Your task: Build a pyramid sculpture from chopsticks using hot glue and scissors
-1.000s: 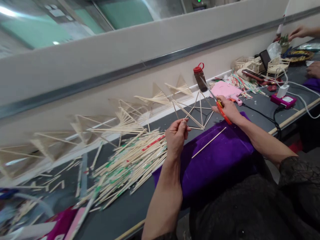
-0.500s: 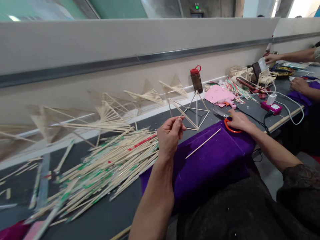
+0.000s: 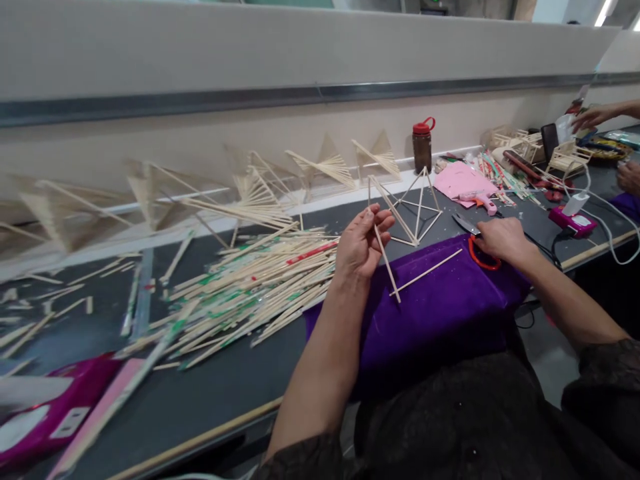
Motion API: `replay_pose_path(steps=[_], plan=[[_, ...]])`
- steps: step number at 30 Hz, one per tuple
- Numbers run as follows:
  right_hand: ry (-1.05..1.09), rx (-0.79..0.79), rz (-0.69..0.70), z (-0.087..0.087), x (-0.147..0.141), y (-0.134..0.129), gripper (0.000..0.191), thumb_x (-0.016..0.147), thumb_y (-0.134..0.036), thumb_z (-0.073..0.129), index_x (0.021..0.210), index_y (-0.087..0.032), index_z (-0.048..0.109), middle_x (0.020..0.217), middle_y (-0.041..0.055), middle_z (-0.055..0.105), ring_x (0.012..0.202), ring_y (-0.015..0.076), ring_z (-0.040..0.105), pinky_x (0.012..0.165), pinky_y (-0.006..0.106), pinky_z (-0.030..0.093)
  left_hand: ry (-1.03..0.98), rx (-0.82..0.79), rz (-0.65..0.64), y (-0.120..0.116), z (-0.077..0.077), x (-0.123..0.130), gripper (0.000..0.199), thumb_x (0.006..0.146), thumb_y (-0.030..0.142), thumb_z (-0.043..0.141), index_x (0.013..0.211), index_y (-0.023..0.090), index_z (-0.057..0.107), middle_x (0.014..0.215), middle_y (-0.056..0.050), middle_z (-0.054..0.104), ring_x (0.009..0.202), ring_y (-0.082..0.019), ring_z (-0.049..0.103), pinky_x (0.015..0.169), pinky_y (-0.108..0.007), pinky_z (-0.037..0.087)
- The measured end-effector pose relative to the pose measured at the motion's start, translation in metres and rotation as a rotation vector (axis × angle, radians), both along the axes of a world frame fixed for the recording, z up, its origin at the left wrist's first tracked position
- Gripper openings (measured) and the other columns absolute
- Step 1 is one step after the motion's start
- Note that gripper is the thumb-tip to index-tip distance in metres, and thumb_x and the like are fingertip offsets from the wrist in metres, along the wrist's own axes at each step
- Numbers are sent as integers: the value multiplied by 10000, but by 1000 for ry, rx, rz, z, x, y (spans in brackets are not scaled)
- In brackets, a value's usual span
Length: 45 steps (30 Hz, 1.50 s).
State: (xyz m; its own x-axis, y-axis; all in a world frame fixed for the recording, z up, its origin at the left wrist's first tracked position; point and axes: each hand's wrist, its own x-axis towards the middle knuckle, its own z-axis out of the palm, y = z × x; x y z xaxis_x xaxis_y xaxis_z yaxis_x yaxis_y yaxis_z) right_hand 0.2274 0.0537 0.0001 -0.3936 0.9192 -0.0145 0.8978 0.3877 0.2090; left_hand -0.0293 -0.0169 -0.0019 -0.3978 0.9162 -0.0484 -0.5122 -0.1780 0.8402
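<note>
My left hand [image 3: 365,240] pinches a thin wooden stick [image 3: 386,261] near its upper end, fingers partly curled. The stick slants down over a purple cloth [image 3: 440,320], and its lower end appears to cross the end of another wooden stick [image 3: 431,271] lying there. At the cloth's right edge my right hand [image 3: 505,241] is closed on orange-handled scissors [image 3: 466,225], blades pointing left. Just beyond the hands stands an open frame of joined sticks [image 3: 419,208], shaped like a pyramid.
Left lies a heap of bundled sticks [image 3: 260,293]. Fan-shaped stick models [image 3: 320,170] line the wall. A bottle [image 3: 422,150], pink sheet [image 3: 463,180], pink glue gun [image 3: 484,202] and magenta power socket [image 3: 573,221] with cables sit behind and right. Another person's hand [image 3: 595,118] shows far right.
My left hand has turned, and the stick in it now shows plainly, pointing down to the cloth. My right hand stays at the scissors. The view has shifted left and down.
</note>
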Motion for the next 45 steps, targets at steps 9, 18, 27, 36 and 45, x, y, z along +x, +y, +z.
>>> replay_pose_path(steps=[9,18,27,36,45], plan=[[282,71,754,1,-45,-48,342,995,-190,388,1178,-208,677,982,81,725,854,175,650,645,268,406,-66,-27,8,-1,2,4,77,916,163,580,870,154,641,753,-18,735,602,-82,695,427,-111,469],[372,234,1013,-16,-83,-29,370,1017,-199,328,1231,-247,626,1093,61,651,858,147,559,617,266,354,-69,-26,32,5,-4,1,62,909,179,611,858,160,640,731,-8,716,575,-68,674,429,-99,466],[172,-64,770,-32,-37,-23,248,959,-273,498,1053,-158,696,1074,107,650,877,182,604,669,286,348,20,28,-25,7,-7,-4,79,870,243,682,840,176,652,687,21,675,485,-32,580,396,-108,406],[171,19,793,-48,-73,-31,277,998,-204,374,1067,-107,624,1022,144,672,905,222,599,689,322,404,15,29,-64,3,-2,-9,81,860,235,694,795,200,662,642,32,644,460,-26,532,362,-96,363],[474,-248,498,-29,-100,-31,234,967,-307,499,1072,-178,663,1004,72,747,866,189,658,638,262,351,-49,92,-37,-4,10,-15,101,874,215,679,774,202,663,626,41,624,443,-11,499,357,-83,359]])
